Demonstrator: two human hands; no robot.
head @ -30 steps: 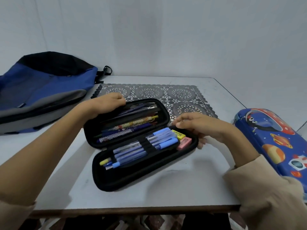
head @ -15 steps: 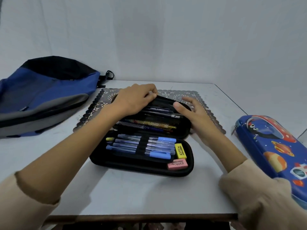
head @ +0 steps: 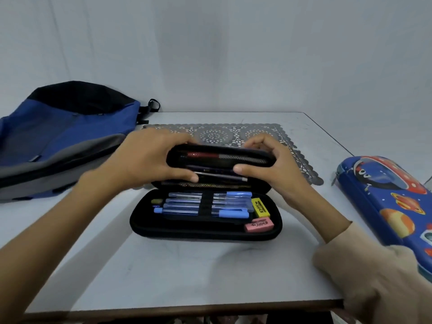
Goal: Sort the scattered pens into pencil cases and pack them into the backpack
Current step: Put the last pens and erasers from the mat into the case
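Both hands on the case here: my left hand [head: 152,160] curls over the left end of the lid [head: 219,157], thumb tucked underneath on the inside face, and my right hand [head: 273,169] pinches the right end the same way, thumb pressed against the pens held in the lid. The black pencil case [head: 205,232] sits open in the middle of the table [head: 163,265], lid half raised, its back edge on the lace mat [head: 233,132]. A row of blue pens [head: 205,204] is strapped into the base, a yellow eraser [head: 260,208] and a pink eraser [head: 259,224] loose at the right end.

Looks to me like the closing step. My worry: the pink eraser lies right against the rim, so it could catch there and jam the lid. The pens in the lid could also slide out as it tips forward, once my thumbs let go of them. The backpack [head: 58,141] lies well off to the left, the blue pencil case [head: 385,206] shut on the right, neither packed yet.
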